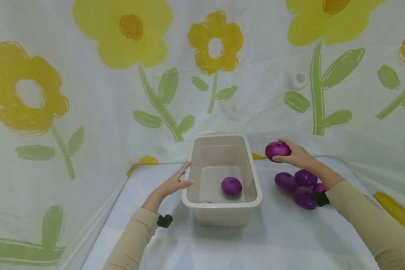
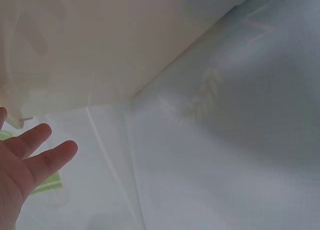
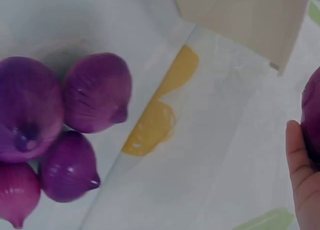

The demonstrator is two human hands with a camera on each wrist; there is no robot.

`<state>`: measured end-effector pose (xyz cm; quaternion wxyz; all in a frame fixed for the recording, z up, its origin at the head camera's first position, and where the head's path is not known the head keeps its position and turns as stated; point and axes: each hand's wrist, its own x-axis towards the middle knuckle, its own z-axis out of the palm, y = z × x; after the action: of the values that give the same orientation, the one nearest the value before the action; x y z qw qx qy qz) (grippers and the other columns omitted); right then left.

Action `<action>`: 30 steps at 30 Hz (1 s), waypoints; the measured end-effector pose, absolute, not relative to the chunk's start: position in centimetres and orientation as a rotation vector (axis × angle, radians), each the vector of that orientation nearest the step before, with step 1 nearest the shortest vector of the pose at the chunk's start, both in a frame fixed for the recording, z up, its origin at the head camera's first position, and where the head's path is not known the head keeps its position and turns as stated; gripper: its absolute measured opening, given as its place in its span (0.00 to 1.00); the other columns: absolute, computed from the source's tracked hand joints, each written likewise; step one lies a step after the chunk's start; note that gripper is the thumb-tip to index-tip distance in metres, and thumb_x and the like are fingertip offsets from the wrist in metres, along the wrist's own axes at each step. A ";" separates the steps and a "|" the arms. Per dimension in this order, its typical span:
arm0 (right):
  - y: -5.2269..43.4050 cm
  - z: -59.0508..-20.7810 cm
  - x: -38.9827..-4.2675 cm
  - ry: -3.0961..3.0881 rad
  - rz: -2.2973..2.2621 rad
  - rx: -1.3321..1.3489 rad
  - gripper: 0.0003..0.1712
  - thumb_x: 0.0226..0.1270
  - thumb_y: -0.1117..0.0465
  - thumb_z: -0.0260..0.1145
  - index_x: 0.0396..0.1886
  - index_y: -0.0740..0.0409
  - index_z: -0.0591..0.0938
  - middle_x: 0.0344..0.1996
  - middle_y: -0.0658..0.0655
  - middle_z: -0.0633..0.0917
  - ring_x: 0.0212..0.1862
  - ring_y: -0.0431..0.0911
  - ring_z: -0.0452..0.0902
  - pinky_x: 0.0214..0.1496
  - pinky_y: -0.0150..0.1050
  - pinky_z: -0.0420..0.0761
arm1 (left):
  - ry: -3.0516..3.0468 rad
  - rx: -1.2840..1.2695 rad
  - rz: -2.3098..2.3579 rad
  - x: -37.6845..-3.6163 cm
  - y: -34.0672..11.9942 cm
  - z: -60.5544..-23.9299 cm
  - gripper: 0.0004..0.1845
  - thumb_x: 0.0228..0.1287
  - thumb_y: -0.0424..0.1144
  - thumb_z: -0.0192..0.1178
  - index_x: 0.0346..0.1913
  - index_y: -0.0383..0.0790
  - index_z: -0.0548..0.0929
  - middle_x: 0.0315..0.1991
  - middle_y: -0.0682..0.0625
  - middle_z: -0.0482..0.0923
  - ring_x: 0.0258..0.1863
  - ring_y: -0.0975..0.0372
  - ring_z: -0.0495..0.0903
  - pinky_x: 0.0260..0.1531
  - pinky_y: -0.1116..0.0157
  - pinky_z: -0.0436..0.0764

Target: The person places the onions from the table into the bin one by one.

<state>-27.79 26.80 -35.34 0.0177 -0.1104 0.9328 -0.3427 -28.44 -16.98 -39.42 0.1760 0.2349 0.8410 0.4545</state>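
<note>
Left hand (image 1: 173, 183) flat, right hand (image 1: 295, 155) curled

Nothing here can be read. The sheet (image 1: 256, 75) hung behind the tabletop carries only painted yellow flowers and green leaves, with no words or numbers. The beige tub (image 1: 222, 213) bears no label or brand, and a small dark mark on the right sleeve (image 1: 369, 200) is too tiny to make out.

Bin (image 1: 222, 215) smooth matt plastic; onions (image 1: 295, 187) glossy; table cover (image 1: 276, 243) plastic sheet.
</note>
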 end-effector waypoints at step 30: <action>17.1 -31.4 -31.7 2.750 -1.252 -0.433 0.49 0.56 0.44 0.64 0.71 0.56 0.52 0.64 0.63 0.64 0.58 0.57 0.67 0.58 0.53 0.71 | 2.389 0.667 1.303 -30.5 -17.5 -42.4 0.49 0.56 0.58 0.58 0.73 0.50 0.42 0.73 0.45 0.35 0.70 0.43 0.40 0.62 0.38 0.50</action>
<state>-31.73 17.08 -31.38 0.0445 -0.1418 0.9001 -0.4096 -30.52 -17.51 -42.36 0.1689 0.2346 0.8404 0.4584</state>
